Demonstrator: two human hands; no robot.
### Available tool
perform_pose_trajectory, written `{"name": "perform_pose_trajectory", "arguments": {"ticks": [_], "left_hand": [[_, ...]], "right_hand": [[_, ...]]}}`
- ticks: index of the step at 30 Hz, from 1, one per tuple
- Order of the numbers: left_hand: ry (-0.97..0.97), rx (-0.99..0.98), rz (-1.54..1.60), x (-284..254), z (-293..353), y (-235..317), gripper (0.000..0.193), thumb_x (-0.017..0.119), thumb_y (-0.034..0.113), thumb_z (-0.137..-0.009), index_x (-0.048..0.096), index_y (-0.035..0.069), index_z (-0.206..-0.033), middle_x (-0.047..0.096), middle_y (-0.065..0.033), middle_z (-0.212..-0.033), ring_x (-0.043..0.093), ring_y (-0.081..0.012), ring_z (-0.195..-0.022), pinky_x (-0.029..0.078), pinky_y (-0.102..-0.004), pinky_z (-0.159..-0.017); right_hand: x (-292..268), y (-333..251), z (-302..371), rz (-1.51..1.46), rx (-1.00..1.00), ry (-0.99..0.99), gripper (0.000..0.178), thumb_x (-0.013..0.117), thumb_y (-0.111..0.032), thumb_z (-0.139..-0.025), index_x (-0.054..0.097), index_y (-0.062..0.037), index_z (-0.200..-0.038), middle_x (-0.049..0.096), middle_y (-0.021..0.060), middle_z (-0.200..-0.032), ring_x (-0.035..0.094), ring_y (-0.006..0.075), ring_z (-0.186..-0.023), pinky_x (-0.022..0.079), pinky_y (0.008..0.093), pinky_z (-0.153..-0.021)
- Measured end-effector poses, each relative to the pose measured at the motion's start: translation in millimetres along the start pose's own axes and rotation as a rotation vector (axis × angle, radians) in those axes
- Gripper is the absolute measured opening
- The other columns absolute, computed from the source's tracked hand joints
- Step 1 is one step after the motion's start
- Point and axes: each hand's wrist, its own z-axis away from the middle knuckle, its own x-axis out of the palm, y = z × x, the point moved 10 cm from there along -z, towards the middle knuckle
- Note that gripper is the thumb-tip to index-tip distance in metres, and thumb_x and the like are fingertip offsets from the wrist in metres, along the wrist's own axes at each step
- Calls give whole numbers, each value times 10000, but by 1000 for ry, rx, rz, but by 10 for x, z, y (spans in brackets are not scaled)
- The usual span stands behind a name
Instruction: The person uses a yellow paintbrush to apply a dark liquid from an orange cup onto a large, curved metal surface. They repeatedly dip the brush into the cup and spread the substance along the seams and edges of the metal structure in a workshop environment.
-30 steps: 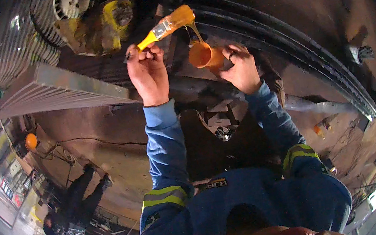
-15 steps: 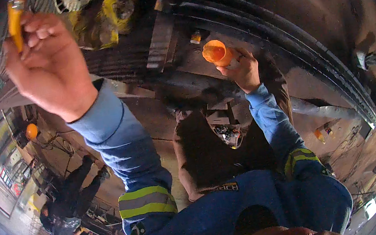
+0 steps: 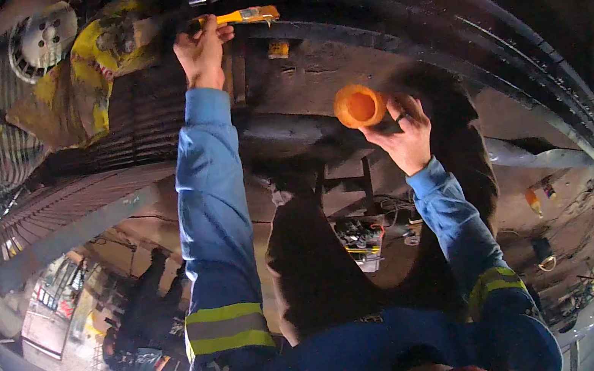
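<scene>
Pinched in my left hand (image 3: 201,58) is a yellow-handled paintbrush (image 3: 234,18). Its bristles, coated in orange, point to the right, beside the long dark metal beams (image 3: 397,32); I cannot tell whether they touch. My right hand (image 3: 406,134) is wrapped round an orange plastic container (image 3: 360,107) smeared with paint. The container's round mouth is tilted toward me and shows orange inside. Between the hands and a little farther away, a small orange-and-white can or tub (image 3: 278,49) sits by the beams.
Far left lie a yellow cloth or jacket (image 3: 92,70), a white slotted disc (image 3: 45,40) and corrugated dark metal (image 3: 10,113). A thick pipe (image 3: 538,153) runs across behind my legs. Another person (image 3: 137,324) is at the lower left, near a bright glare.
My left hand with the paintbrush has moved right and away from me, over to the beams. My right hand with the container has shifted slightly nearer, its mouth turned more toward me.
</scene>
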Motion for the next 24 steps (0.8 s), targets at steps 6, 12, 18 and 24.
{"name": "perform_pose_trajectory", "arguments": {"ticks": [6,12,18,24], "left_hand": [[66,716,-1079,442,-260,948,201,679,191,-873,619,46,-998,685,-122,-760,689,-224,-678,545,-369,-608],[-376,662,-1078,1209,155,739,185,672,252,-881,638,104,-986,680,-128,-729,691,-221,-652,520,-336,-577],[-342,177,-613,954,-223,464,181,670,144,-869,631,7,-980,700,-142,-866,715,-241,-735,577,-335,-669],[-88,750,-1292,772,-178,914,185,701,264,-841,651,142,-971,670,-149,-753,686,-275,-704,515,-406,-639]], "right_hand": [[244,171,143,-135,42,-192,597,867,-142,-525,631,-48,-1065,621,120,-1013,585,321,-861,488,414,-761],[211,150,-8,-172,12,-184,589,863,-160,-544,632,-49,-1075,618,114,-1017,585,312,-869,486,416,-773],[57,192,-136,-177,28,-172,550,856,-194,-573,634,-33,-1049,621,116,-1028,588,303,-897,471,410,-786],[-79,280,-169,-153,10,-117,597,860,-119,-542,631,-62,-1090,618,111,-1013,591,300,-858,495,405,-742]]}}
